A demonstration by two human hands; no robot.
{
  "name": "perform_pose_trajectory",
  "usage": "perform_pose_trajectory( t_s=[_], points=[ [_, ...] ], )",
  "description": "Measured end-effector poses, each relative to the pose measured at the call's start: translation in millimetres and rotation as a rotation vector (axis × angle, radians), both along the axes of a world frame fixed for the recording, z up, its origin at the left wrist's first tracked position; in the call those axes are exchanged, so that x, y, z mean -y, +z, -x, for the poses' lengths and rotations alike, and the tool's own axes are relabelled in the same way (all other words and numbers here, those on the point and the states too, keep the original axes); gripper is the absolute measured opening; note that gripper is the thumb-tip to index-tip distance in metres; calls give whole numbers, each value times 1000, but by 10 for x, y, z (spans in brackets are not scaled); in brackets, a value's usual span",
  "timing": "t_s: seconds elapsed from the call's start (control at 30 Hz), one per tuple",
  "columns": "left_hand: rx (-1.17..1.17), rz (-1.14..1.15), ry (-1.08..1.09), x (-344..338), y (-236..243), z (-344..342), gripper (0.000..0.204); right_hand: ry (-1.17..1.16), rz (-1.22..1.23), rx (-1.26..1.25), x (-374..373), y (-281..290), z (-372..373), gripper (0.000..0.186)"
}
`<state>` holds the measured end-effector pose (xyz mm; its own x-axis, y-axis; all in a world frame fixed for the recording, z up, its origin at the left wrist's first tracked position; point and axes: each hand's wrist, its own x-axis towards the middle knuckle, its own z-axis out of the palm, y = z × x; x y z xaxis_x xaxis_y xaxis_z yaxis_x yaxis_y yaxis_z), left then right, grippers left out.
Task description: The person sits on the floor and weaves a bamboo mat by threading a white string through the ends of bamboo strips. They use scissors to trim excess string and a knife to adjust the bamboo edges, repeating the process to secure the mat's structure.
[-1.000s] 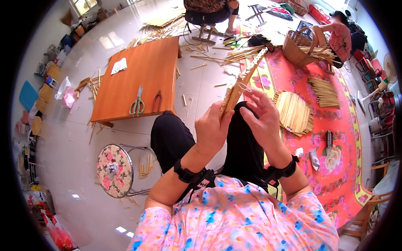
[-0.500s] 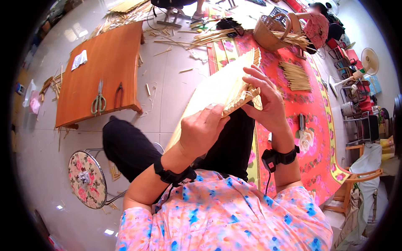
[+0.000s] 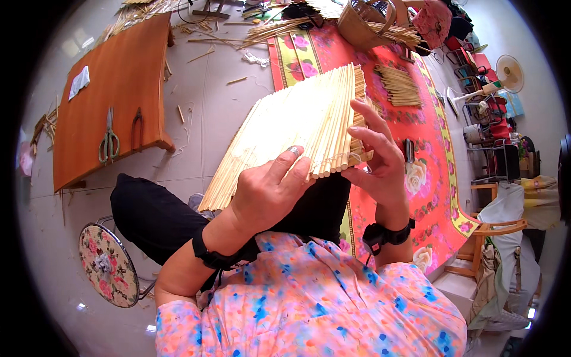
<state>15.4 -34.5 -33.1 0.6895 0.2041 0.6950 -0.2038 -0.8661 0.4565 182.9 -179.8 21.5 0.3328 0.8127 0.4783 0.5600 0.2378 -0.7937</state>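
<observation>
A pale yellow mat of straight, thin sticks (image 3: 297, 113) rests over my lap, tilted, its cut stick ends toward me. My left hand (image 3: 267, 187) grips its near edge, the fingers lying on top and a ring on one of them. At the right edge my right hand (image 3: 380, 157) has curved fingers against the sticks, with the thumb below near the corner. A thin pale string (image 3: 366, 162) shows by that thumb. What lies under the mat is hidden.
An orange wooden table (image 3: 113, 71) at left bears scissors (image 3: 109, 140), pliers (image 3: 137, 128) and a white paper (image 3: 79, 82). A flowered stool (image 3: 107, 265) stands nearer. On the red floral cloth lie stick bundles (image 3: 397, 86) and a basket (image 3: 360, 27). Another person (image 3: 432, 21) sits far right.
The mat now lies flatter, showing more of its top face. My left hand has shifted slightly left and down along it. My view has turned, moving the surroundings up and left.
</observation>
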Motion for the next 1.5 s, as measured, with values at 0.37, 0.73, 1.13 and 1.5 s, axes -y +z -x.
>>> perform_pose_trajectory(
  t_s=[0.37, 0.73, 1.13, 1.5],
  points=[
    [8, 59, -10, -58, 13, 17, 37, -28, 144, 307, 10, 227, -34, 39],
    [36, 172, 61, -478, 316, -23, 26, -10, 7, 272, -535, 240, -166, 24],
    [-84, 227, 222, -730, 676, -80, 24, -54, -34, 150, -974, 499, -157, 29],
    [34, 185, 262, -820, 692, -165, 20, 48, 76, -119, -1036, 562, -268, 39]
  ],
)
